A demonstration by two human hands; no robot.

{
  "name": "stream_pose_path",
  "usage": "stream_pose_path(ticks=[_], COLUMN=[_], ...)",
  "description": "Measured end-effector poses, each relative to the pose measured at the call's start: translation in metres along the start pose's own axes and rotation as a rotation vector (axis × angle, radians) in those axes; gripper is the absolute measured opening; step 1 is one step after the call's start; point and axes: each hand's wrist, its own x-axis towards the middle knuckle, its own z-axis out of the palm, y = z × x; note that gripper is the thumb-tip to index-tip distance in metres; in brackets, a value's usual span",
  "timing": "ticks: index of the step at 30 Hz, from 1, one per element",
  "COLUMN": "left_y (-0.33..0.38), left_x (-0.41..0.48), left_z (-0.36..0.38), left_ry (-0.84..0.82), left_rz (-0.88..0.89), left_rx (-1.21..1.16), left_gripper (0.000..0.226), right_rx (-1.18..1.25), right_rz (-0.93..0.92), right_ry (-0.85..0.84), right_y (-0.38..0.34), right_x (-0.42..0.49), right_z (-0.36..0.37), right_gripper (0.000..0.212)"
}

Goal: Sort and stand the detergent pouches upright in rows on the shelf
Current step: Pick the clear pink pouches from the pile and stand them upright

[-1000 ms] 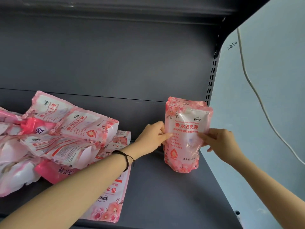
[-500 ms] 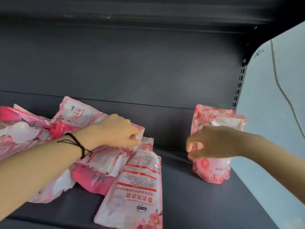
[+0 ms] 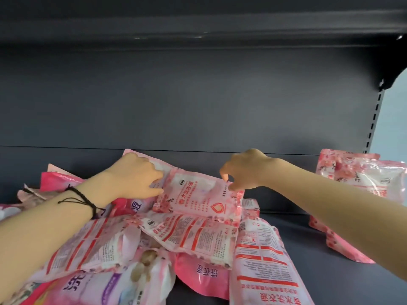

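A heap of pink detergent pouches (image 3: 154,249) lies flat on the dark shelf (image 3: 297,271). On top of the heap rests a light pink flowered pouch (image 3: 198,199), face up. My left hand (image 3: 136,175) touches its left edge with fingers spread. My right hand (image 3: 244,170) pinches its upper right corner. One flowered pouch (image 3: 356,179) stands upright at the far right of the shelf, partly hidden behind my right forearm.
The shelf's back panel (image 3: 198,106) and the shelf above (image 3: 198,23) close in the space. A slotted upright (image 3: 374,113) marks the right end. Bare shelf floor shows between the heap and the standing pouch.
Both hands left the upright pouch at the right and moved left to the heap. My right hand now pinches the top pouch's corner; the view panned left.
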Motion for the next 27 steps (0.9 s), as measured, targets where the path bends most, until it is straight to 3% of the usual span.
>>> stream_pose_path(ticks=[2, 5, 10, 15, 18, 22, 25, 27], left_y=[-0.005, -0.007, 0.009, 0.015, 0.017, 0.022, 0.028, 0.035], left_x=[0.001, 0.004, 0.010, 0.012, 0.010, 0.013, 0.018, 0.022], left_z=[0.009, 0.018, 0.027, 0.041, 0.042, 0.041, 0.037, 0.030], left_ry=[0.033, 0.016, -0.172, -0.183, -0.122, 0.052, 0.152, 0.116], left_rz=[-0.004, -0.044, -0.277, -0.387, -0.483, -0.584, -0.663, -0.640], left_rx=[-0.014, -0.087, -0.569, -0.797, -1.019, -1.450, -1.891, -2.179], left_gripper=[0.064, 0.055, 0.040, 0.050, 0.051, 0.036, 0.030, 0.035], right_rx=[-0.023, 0.037, 0.453, 0.826, 1.013, 1.177, 1.408, 1.598], right_rz=[0.025, 0.059, 0.176, 0.316, 0.351, 0.438, 0.488, 0.559], right_ry=[-0.001, -0.020, -0.027, -0.013, 0.133, 0.403, 0.552, 0.621], right_y=[-0.003, -0.003, -0.010, -0.033, -0.036, -0.031, -0.026, -0.023], right_x=[0.018, 0.041, 0.081, 0.104, 0.103, 0.086, 0.070, 0.058], right_z=[-0.003, -0.003, 0.020, 0.034, 0.042, 0.045, 0.050, 0.054], right_gripper=[0.033, 0.034, 0.046, 0.041, 0.031, 0.030, 0.030, 0.030])
